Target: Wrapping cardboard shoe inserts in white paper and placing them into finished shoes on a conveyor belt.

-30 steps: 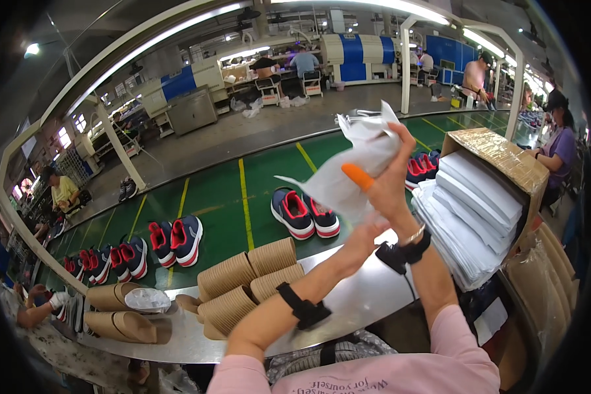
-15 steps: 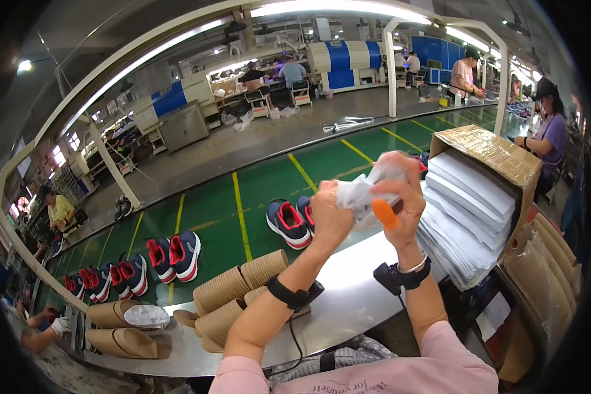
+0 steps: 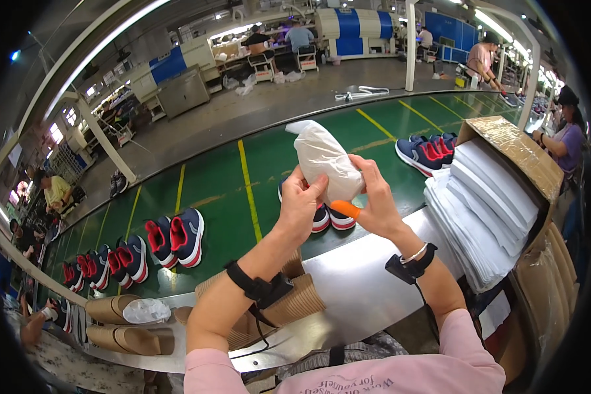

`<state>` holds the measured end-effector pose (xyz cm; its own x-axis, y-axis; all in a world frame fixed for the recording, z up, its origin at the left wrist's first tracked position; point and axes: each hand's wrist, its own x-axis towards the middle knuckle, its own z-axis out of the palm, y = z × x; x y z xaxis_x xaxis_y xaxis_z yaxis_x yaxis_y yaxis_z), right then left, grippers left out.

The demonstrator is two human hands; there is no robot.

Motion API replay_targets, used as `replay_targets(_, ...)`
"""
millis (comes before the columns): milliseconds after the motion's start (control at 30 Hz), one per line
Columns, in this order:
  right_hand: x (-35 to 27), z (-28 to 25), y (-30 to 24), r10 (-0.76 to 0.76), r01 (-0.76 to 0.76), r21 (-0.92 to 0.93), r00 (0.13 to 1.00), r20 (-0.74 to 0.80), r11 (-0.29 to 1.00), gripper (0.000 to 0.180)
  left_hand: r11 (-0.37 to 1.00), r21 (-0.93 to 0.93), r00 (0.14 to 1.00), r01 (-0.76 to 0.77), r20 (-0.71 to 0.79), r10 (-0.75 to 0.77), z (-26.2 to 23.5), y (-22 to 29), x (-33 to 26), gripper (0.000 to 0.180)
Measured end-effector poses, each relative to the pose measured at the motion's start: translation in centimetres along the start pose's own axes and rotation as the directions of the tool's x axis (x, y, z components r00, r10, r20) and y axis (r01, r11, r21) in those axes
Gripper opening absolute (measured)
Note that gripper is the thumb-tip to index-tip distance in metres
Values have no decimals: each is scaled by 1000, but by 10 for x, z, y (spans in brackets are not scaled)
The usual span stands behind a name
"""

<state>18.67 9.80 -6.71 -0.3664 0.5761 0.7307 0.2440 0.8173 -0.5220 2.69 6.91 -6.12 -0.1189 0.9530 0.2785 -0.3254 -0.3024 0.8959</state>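
Observation:
A wad of white tissue paper (image 3: 326, 159), rounded with a narrower upper end, is held up over the conveyor between my two hands. My left hand (image 3: 302, 205) grips its lower left side with the thumb across the front. On the lower right, my right hand (image 3: 377, 200) has its fingers pressed to the paper; its thumb wears an orange finger cover (image 3: 345, 209). What the paper contains, if anything, is hidden. Just below the hands stands a pair of navy shoes (image 3: 341, 220) with red and white soles, partly covered by them.
A carton (image 3: 505, 141) at right holds stacked white paper sheets (image 3: 469, 226). Brown corrugated cardboard inserts (image 3: 295, 301) lie on the metal ledge (image 3: 374, 282) by my left forearm. More shoes (image 3: 184, 236) line the green conveyor (image 3: 217, 177). A co-worker in purple (image 3: 561, 141) sits at far right.
The crumpled paper has become a smoother, rounded wad standing higher. My hands have shifted left and now hold its lower sides. The view has turned, showing another pair of shoes beside the carton.

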Motion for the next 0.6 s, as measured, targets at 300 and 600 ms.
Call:
replay_targets(300, 3, 25, 66, 366, -368, 12, 928, 67, 930, 53, 375, 919, 803, 119, 133, -581, -102, -1, 70, 33)
replay_targets(600, 48, 57, 115, 648, -611, -231, 657, 384, 757, 53, 7, 995, 886, -101, 94, -454, -145, -95, 128, 60)
